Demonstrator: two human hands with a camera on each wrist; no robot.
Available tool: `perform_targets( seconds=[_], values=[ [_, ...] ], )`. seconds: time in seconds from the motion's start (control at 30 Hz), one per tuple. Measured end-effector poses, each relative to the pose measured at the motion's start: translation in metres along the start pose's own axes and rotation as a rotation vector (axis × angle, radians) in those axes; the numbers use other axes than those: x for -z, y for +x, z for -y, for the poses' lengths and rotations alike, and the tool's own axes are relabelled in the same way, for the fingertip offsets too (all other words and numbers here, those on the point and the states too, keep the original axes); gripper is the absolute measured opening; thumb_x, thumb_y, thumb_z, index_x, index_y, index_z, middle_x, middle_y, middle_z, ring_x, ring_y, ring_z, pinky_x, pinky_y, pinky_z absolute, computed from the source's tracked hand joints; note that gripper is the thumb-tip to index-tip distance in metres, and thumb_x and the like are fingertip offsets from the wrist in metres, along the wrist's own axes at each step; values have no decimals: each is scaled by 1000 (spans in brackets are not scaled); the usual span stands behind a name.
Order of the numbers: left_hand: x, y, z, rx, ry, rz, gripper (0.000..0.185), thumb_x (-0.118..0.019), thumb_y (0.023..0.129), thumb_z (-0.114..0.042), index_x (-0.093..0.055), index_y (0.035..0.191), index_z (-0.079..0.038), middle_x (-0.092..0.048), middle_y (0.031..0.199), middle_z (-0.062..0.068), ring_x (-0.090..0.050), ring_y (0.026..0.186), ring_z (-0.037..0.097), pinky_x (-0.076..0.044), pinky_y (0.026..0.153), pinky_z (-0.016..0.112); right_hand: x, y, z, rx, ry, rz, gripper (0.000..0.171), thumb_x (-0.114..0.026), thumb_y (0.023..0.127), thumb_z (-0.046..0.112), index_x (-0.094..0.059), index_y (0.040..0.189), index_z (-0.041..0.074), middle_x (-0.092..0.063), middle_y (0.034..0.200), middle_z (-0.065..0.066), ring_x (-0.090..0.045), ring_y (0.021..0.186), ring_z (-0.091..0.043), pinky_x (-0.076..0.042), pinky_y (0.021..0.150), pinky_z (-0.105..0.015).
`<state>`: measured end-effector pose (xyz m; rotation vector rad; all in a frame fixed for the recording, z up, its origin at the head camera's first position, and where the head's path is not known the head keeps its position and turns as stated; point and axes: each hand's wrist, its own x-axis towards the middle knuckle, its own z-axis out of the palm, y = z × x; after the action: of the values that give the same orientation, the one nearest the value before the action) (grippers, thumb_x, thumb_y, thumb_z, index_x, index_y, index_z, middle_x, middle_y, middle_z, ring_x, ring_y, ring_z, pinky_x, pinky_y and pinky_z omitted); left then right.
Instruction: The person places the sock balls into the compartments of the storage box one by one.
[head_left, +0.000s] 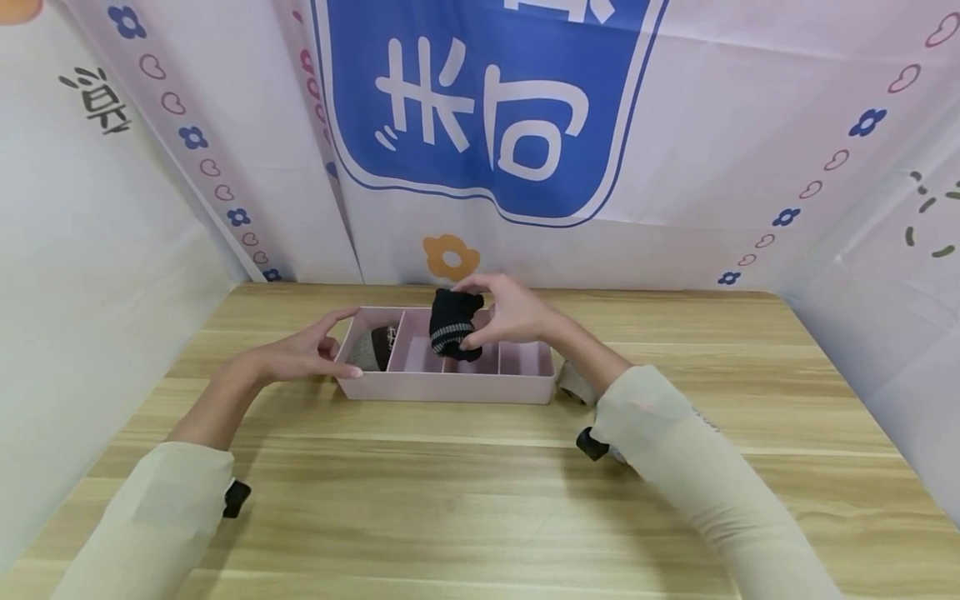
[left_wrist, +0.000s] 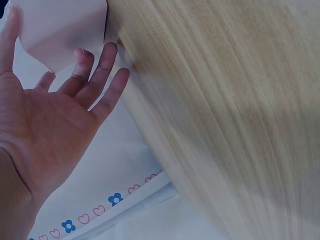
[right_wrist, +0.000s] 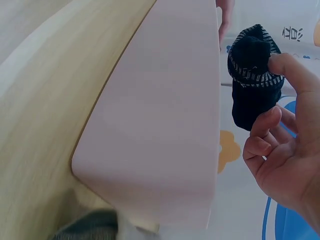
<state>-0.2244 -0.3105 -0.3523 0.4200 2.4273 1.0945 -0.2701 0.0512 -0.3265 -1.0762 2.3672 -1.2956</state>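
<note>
A pink storage box (head_left: pixel 450 387) with several compartments stands on the table. My left hand (head_left: pixel 296 354) grips its left end, thumb at the front wall and index finger at the back corner; in the left wrist view the other fingers (left_wrist: pixel 102 75) stay loosely bent beside the box. Above the middle compartments, my right hand (head_left: pixel 516 315) pinches a black rolled sock (head_left: pixel 452 317) with white stitching between thumb and fingers. In the right wrist view the sock (right_wrist: pixel 252 95) is held clear of the box rim. The leftmost compartment holds a grey and dark-brown rolled sock (head_left: pixel 372 348).
A grey-beige rolled sock (head_left: pixel 576 385) lies at the box's right end, partly covered by the right forearm. The wooden table (head_left: pixel 420 500) extends towards me. Printed cloth (head_left: pixel 675 208) hangs behind the table and along both sides.
</note>
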Motion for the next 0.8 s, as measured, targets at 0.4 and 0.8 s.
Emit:
perform_targets(
  seconds=[0.4, 0.8],
  values=[
    [-1, 1, 3, -26, 5, -19, 107, -79, 90, -20, -4, 166, -10, -47, 83, 5, -44, 79, 19, -39, 73, 31, -12, 13, 6, 10, -107, -36, 73, -90, 74, 15, -60, 139, 3, -65, 126, -12, -63, 114, -29, -48, 105, -48],
    [-1, 1, 3, -33, 62, -38, 105, -79, 90, -24, -8, 166, -9, -53, 102, 14, -51, 93, 24, -44, 81, 35, -30, 27, 9, -26, -85, -49, 73, -90, 75, 14, -59, 140, 1, -64, 130, -15, -72, 100, -30, -57, 87, -30]
  ],
)
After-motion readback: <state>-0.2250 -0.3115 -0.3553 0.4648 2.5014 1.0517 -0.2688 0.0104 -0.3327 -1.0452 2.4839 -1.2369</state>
